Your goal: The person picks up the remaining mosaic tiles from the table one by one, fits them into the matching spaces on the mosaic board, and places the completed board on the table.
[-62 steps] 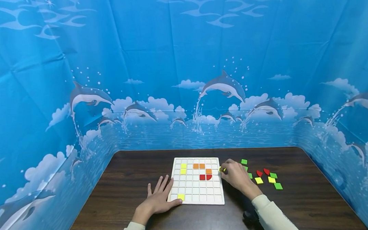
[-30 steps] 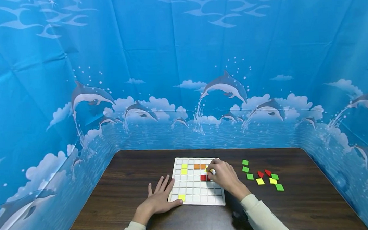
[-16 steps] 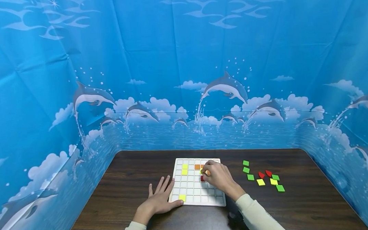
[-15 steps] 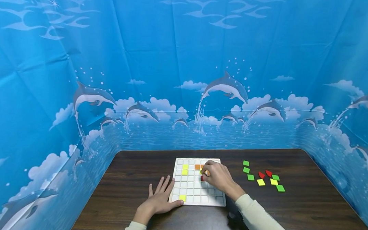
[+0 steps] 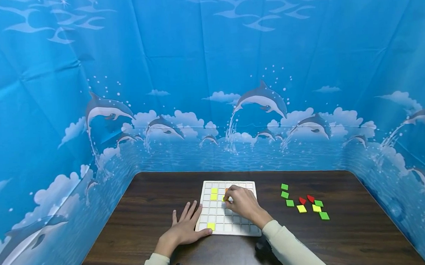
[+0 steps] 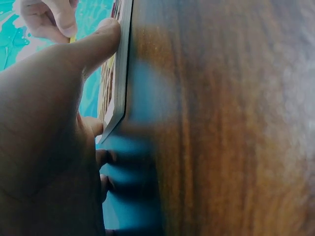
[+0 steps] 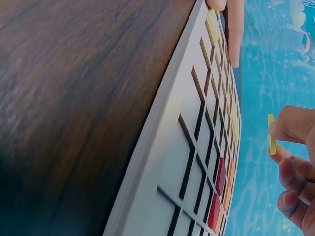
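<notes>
A white grid board [image 5: 224, 228] lies on the dark wooden table. My left hand [image 5: 184, 229] rests at its left edge, fingers spread, the thumb over the near left corner. Between thumb and fingertips my right hand [image 5: 245, 203] pinches a yellow square tile [image 7: 271, 134], held above the board in the right wrist view. Two yellow tiles [image 5: 214, 193] sit in the upper left cells and another yellow tile [image 5: 211, 226] in the near left corner. Red tiles [image 7: 220, 176] and orange tiles [image 7: 231, 173] also sit in cells; the right hand mostly hides them in the head view.
Right of the board lie loose tiles: several green squares [image 5: 284, 194], two yellow squares [image 5: 301, 209] and two red rounded pieces [image 5: 302, 200]. A blue dolphin-print curtain [image 5: 210, 89] surrounds the back and sides of the table [image 5: 137, 199].
My right hand has carried the yellow tile leftward from the board's right edge, across the red and orange tiles, to over its middle columns. The left hand stays at the left edge.
</notes>
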Available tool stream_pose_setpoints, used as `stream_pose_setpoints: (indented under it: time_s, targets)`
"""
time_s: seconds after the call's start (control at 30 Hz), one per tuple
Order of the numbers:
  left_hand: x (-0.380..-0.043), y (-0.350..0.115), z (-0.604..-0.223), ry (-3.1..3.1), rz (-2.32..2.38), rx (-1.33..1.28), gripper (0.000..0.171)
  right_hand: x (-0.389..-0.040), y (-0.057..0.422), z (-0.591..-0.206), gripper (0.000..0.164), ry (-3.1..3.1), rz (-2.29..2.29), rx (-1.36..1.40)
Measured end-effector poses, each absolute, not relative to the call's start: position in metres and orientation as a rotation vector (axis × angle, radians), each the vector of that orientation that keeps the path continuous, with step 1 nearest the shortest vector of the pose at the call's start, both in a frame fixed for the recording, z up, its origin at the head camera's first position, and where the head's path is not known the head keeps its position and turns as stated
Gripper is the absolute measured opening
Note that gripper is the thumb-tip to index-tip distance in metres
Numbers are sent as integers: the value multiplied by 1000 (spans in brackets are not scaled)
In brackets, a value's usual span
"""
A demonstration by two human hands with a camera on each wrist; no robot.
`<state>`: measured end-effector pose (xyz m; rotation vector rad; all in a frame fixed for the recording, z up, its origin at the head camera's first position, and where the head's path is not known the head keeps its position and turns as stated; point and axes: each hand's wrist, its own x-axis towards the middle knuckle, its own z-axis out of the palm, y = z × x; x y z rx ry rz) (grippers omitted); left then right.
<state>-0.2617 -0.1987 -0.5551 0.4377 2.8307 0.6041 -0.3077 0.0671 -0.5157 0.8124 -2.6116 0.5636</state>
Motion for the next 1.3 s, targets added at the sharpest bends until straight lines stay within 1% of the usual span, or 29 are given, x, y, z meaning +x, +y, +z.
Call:
stream_pose_setpoints:
  time_s: [0.13,0.4,0.63,0.9,1.3]
  targets:
    - [-266,-201,-564,2841,590,442,108,-311,61,-516,7,-2594,557,837]
    - [-268,-202,-568,2838,565,414,111,-316,53,-522,5,-2580,545,846]
    - [-263,-200,-562,2837,578,421,110,-319,42,-526,6,-2618,558,862]
    - [-257,-197,-545,2826,593,443,110,-324,32,-531,5,-2639,525,891]
    - [-258,-195,-546,2834,549,407,102,-328,22,-535,4,-2664,446,909]
